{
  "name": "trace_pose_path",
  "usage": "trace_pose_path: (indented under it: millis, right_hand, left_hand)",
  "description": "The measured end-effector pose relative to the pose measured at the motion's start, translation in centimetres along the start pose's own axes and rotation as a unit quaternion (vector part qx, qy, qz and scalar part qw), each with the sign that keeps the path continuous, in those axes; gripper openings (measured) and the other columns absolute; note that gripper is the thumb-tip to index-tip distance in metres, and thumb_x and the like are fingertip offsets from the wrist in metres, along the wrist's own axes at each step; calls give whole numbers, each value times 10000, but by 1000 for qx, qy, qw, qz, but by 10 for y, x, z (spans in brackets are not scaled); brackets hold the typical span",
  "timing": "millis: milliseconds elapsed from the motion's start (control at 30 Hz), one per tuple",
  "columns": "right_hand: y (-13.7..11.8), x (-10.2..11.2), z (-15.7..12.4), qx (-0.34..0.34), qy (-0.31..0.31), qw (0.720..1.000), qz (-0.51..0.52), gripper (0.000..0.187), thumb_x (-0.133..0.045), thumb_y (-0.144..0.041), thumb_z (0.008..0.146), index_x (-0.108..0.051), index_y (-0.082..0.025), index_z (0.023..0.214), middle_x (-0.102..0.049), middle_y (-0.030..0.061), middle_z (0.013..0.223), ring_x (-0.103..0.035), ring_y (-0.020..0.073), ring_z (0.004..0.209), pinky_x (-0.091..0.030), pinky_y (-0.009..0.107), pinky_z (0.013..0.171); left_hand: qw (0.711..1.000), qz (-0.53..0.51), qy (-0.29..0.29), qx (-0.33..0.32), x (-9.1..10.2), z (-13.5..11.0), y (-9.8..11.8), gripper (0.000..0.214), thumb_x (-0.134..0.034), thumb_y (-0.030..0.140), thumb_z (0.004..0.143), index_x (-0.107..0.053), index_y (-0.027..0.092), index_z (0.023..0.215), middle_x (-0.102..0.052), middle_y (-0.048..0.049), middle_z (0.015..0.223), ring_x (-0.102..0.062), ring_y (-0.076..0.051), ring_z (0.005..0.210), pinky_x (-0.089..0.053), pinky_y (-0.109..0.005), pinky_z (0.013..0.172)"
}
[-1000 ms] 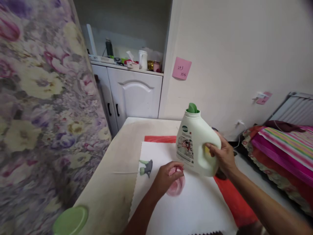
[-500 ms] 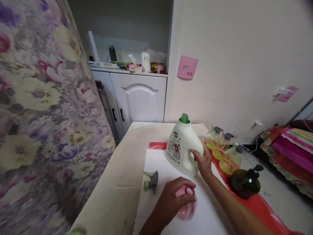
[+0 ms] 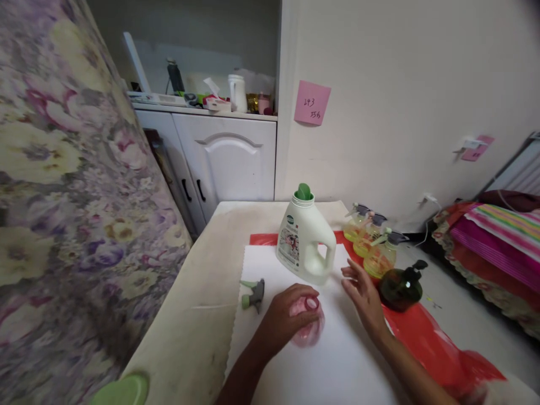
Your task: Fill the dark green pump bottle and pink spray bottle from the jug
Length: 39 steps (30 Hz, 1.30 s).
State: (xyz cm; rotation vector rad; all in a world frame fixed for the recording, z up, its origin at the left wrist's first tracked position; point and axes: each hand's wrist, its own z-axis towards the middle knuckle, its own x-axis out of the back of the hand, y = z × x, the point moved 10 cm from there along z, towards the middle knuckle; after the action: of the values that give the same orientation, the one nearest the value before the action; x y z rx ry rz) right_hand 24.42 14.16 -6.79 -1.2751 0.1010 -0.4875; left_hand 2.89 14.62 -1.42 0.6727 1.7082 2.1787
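My left hand is closed around a small pink round bottle with an open neck, standing on a white sheet. My right hand hovers open, fingers spread, just right of a white detergent jug with a green spout that stands upright on the sheet. A grey and green spray nozzle lies on the sheet left of my left hand.
Three yellow spray bottles and a dark green pump bottle stand on a red plastic sheet at the right. A green lid lies near the table's front left corner. A floral curtain hangs at the left; a white cabinet stands behind.
My right hand set the detergent jug down on the sheet and let go of it, drawing back to the right. The left hand stays on the pink bottle.
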Motion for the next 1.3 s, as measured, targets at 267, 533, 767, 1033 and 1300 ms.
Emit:
trace_pose_path:
  millis: [267, 533, 767, 1033, 1300]
  right_hand:
    - [-4, -63, -81, -43, -154, 987, 27, 946, -849, -252, 574, -362, -286, 1384, -466, 82, 1424, -423, 281, 1313, -320, 470, 1117]
    - [1, -82, -85, -34, -152, 987, 36, 900, -797, -187, 602, -363, -273, 1386, -464, 83, 1425, -421, 284, 1318, -321, 456, 1115]
    - [5, -85, -85, -51, -166, 983, 55, 904, -793, -195, 598, -360, -267, 1388, -485, 87, 1414, -446, 292, 1302, -341, 465, 1100]
    - [5, -84, -83, -39, -168, 984, 46, 910, -805, -212, 596, -360, -271, 1387, -475, 79, 1424, -435, 283, 1310, -333, 465, 1106]
    - [2, -84, -81, -35, -163, 985, 49, 898, -804, -220, 578, -388, -277, 1371, -507, 78, 1393, -460, 298, 1285, -331, 490, 1095]
  left_hand:
    - [998, 8, 62, -2, 23, -3, -8, 319, -450, 370, 915, -673, 212, 1080, -679, -73, 1145, -593, -229, 1108, -412, -346, 988]
    - [908, 355, 210, 67, 121, -29, -34, 318, -333, 247, 922, -621, 169, 1033, -692, -91, 1011, -637, -214, 968, -478, -344, 867]
    - [848, 506, 102, 120, 107, -40, -57, 337, -463, 61, 803, -641, 158, 1072, -664, -115, 1090, -585, -258, 1029, -415, -349, 896]
    - [794, 583, 47, 167, 95, -37, -63, 310, -439, 72, 838, -626, 202, 1047, -660, -102, 1078, -616, -270, 987, -398, -372, 832]
    - [845, 506, 146, 94, 98, -38, -2, 302, -456, 168, 867, -568, 219, 1144, -624, -83, 1195, -588, -244, 1085, -421, -343, 874]
